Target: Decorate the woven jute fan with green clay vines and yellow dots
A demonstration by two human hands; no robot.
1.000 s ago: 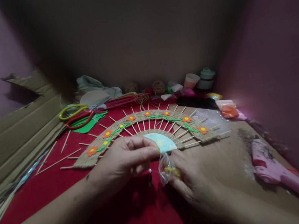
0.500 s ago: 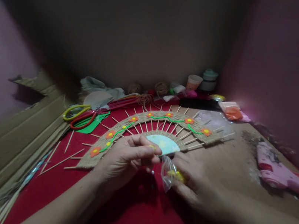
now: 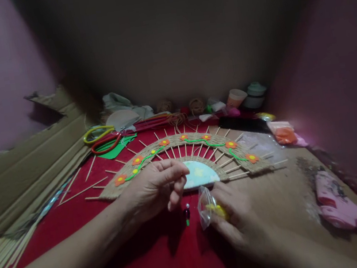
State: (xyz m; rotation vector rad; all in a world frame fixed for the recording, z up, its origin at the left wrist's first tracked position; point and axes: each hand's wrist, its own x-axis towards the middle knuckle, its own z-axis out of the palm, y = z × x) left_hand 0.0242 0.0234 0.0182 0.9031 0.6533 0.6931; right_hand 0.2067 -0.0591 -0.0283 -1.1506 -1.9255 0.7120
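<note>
My right hand (image 3: 241, 218) is closed round a small clear plastic bag (image 3: 206, 208) with yellow clay (image 3: 217, 210) in it. The thumb and index finger of my left hand (image 3: 159, 186) are pinched together in front of the fan-shaped piece; whatever is between the fingertips is hidden. Behind both hands lies the fan of thin sticks and woven twine (image 3: 179, 139), with orange clay flowers and green vines on its outer band. At its base is a pale blue half-circle (image 3: 201, 173) with yellowish patches. A small dark bead-like piece (image 3: 187, 213) with a green end shows below my left fingers.
A pink glue gun (image 3: 336, 211) lies at right on a brown board (image 3: 274, 191). Scissors (image 3: 103, 138) rest on green sheets at the back left. Cardboard (image 3: 33, 147) and loose sticks are at left. Twine balls, a cup (image 3: 236, 97) and an orange clay packet (image 3: 284, 134) line the back.
The yellow bit between my left fingertips no longer shows, and those fingers have shifted slightly. My right hand keeps hold of the bag. The whole view has moved a little.
</note>
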